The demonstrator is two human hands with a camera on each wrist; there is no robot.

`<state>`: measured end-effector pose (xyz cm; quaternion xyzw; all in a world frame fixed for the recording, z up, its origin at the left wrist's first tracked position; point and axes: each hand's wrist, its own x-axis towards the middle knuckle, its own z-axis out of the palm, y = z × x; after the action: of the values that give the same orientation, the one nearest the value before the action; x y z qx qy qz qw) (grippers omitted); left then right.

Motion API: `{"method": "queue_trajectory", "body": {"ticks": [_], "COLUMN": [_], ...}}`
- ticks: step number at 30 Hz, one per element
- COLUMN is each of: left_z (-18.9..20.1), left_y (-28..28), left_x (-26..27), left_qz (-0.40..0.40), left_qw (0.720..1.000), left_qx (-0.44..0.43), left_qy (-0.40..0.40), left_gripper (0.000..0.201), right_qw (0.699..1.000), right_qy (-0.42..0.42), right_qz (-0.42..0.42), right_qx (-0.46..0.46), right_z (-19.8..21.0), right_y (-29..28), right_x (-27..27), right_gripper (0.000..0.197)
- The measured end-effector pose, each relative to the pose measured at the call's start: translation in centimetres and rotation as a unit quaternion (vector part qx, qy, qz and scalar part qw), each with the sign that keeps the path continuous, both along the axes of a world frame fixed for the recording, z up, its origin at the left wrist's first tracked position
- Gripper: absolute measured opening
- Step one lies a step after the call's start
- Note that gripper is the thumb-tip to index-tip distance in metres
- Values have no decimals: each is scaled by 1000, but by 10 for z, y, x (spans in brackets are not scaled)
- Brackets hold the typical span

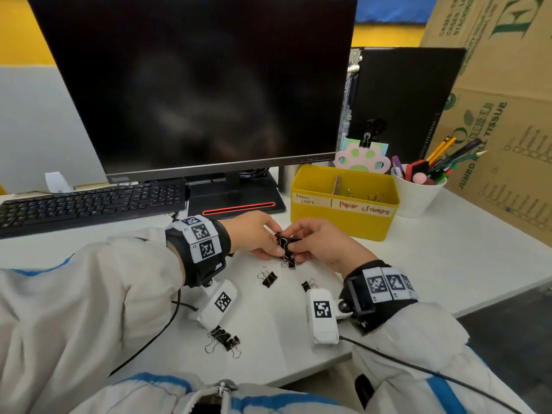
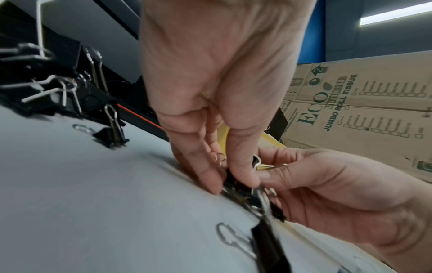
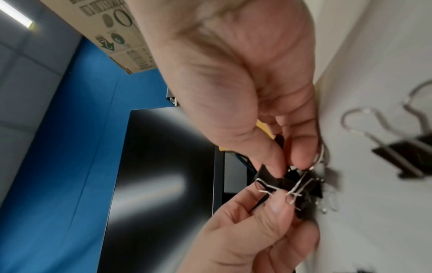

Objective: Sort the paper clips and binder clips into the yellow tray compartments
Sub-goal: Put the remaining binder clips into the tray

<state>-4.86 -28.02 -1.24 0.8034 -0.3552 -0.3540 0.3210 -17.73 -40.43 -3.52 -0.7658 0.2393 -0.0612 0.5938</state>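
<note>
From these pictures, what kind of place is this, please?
Most likely an office desk or workstation. A dark monitor stands over a black keyboard, a white cup of pens sits beside the yellow tray, and stacked cardboard boxes suggest storage nearby.

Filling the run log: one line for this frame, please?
left hand: grips binder clip cluster | right hand: grips same cluster | loose binder clips: on desk | yellow tray: some clips inside
</note>
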Motion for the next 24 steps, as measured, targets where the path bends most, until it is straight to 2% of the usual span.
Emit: {"method": "queue_trajectory", "body": {"ticks": [4,8,14,19,22,24], "left_z": [9,40,83,86,72,58], "left_y": [-4,-17,-64,-115,-137,-146], "left_x": [3,0,-15,-25,-33,-35], "left_qz": [-3,-41,-92,-101,-87,-96], "left_qw": [996,985,969,955,948,941], "left_qx": [-81,-163,-224,-244,-236,-200], "left_qy": [46,37,-48,-133,-196,-256], "left_gripper": [49,38,40,45,40,36], "right_qw": [995,986,959,915,891,898], "right_qy": [-69,-155,-241,-287,-259,-189], "right_qz": [-20,-47,-146,-254,-288,-277], "right_qx": [62,49,-36,-122,-237,-284], "right_z": [11,42,69,67,55,49], "right_y": [-8,-20,-45,-66,-80,-88], "right_x": [-8,-21,-41,-52,-49,-49], "right_gripper": [25,25,28,28,30,36]}}
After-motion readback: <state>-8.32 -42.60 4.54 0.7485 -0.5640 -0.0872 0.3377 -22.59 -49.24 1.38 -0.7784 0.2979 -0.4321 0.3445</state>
